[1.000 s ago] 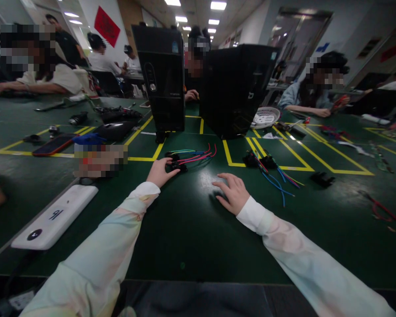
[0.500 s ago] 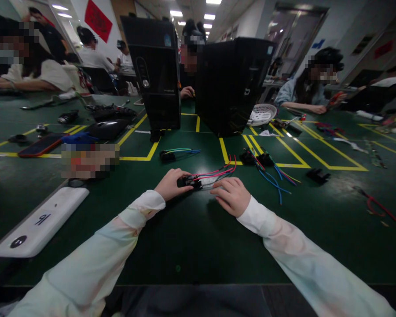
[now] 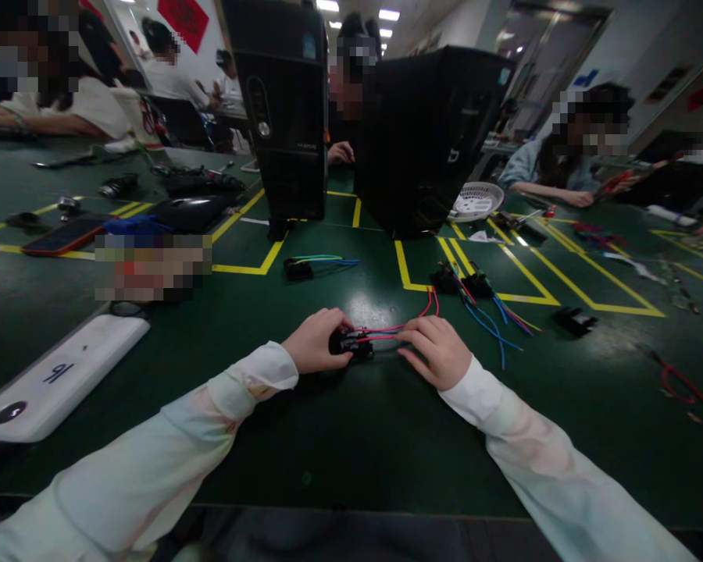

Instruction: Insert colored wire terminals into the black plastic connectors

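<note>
My left hand [image 3: 316, 341] is closed around a small black plastic connector [image 3: 362, 345], with thumb and fingers on its left end. Red wires [image 3: 380, 330] run rightward out of it, and their free ends bend up beyond my other hand. The fingers of my right hand [image 3: 437, 353] are closed on these wires, a short way from the connector. Just behind lies another black connector [image 3: 298, 268] with blue and green wires. To the right are two more black connectors [image 3: 445, 277] with blue and red wires, and a black plastic piece [image 3: 574, 321].
Two black computer towers [image 3: 284, 117] stand at the back, the second tilted [image 3: 427, 140]. A white power bank-like case [image 3: 64, 375] lies at left, near a phone [image 3: 64, 236]. A white basket [image 3: 477, 200] sits behind. Other people [image 3: 586, 148] sit around the green table [image 3: 351, 437].
My right hand has shifted right along the wires and closed on them. The left hand still holds the connector. The camera view has tilted slightly.
</note>
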Demonstrator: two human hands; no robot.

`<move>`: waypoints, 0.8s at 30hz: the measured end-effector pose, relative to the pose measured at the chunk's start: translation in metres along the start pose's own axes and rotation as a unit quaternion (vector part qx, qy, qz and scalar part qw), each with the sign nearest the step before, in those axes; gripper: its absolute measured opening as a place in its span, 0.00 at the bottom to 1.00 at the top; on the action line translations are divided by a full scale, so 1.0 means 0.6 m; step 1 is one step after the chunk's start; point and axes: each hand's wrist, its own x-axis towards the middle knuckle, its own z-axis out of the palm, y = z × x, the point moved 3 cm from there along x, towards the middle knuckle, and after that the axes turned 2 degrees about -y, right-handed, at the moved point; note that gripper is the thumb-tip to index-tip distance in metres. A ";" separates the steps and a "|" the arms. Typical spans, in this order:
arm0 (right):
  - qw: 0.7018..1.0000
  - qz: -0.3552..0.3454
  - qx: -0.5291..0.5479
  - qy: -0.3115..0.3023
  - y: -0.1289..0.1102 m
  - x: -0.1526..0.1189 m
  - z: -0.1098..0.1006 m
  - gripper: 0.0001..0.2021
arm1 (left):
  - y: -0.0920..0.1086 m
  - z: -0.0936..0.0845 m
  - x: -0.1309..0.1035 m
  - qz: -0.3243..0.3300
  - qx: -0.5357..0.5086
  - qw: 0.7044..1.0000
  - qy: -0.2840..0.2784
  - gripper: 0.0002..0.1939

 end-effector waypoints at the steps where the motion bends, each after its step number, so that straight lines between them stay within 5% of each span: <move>1: 1.000 -0.002 0.004 0.002 -0.001 0.000 0.001 0.09 | 0.001 0.000 0.000 0.005 -0.006 1.000 -0.007 0.17; 7: 1.000 0.001 0.014 -0.016 -0.009 0.000 0.005 0.09 | 0.009 0.001 0.000 0.032 -0.025 0.998 -0.041 0.18; 24: 0.997 -0.010 -0.070 0.020 -0.021 0.008 -0.010 0.09 | 0.008 0.012 0.004 -0.016 0.010 1.000 -0.008 0.18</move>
